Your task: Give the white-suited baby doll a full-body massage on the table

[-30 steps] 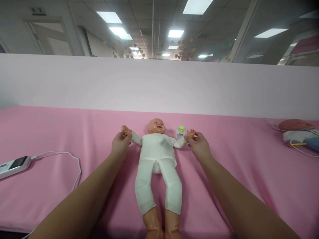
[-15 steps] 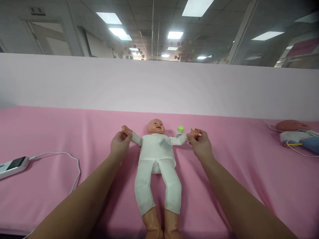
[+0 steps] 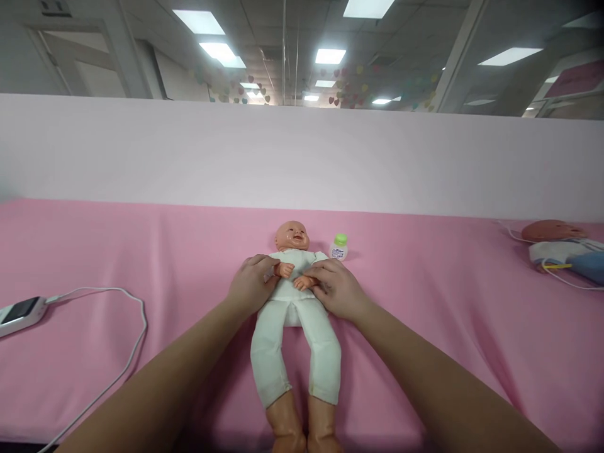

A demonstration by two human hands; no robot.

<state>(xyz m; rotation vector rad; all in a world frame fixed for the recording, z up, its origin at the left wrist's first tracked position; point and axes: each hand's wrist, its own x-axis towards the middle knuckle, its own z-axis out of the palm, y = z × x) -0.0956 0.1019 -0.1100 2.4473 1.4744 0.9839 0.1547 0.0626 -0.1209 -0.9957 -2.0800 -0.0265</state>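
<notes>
In my one view, from the head camera, I see both hands brought in over a doll [image 3: 289, 290] that lies on its back in the middle of the pink-covered desk [image 3: 438, 283]. Its head is at the far end, face up, and its bare feet [image 3: 322, 421] point toward me, cut off by the lower edge. It wears a white top and white trousers [image 3: 325, 355].

My left hand [image 3: 252, 286] is at the doll's right wrist, its fingers closed round it. My right hand [image 3: 340, 290] does the same at the doll's left wrist, thumb tucked low and mostly hidden from me. The doll's two small hands [image 3: 284, 270] rest over its chest, near each other but apart, one slightly lower than the other.

Just beyond my right hand, a small bottle [image 3: 338, 249] with a green cap stands upright beside the doll's shoulder; I can't read its label. Far to the left I have a white handheld device [image 3: 21, 316] with a dark screen, its white cord [image 3: 144, 318] looping toward me and passing out by my left forearm. At the far right lies a second doll [image 3: 554, 231] in white and blue, with a thin white line across it. Behind everything runs a plain white panel [image 3: 302, 154], with lit ceiling lamps [image 3: 330, 56] above.
</notes>
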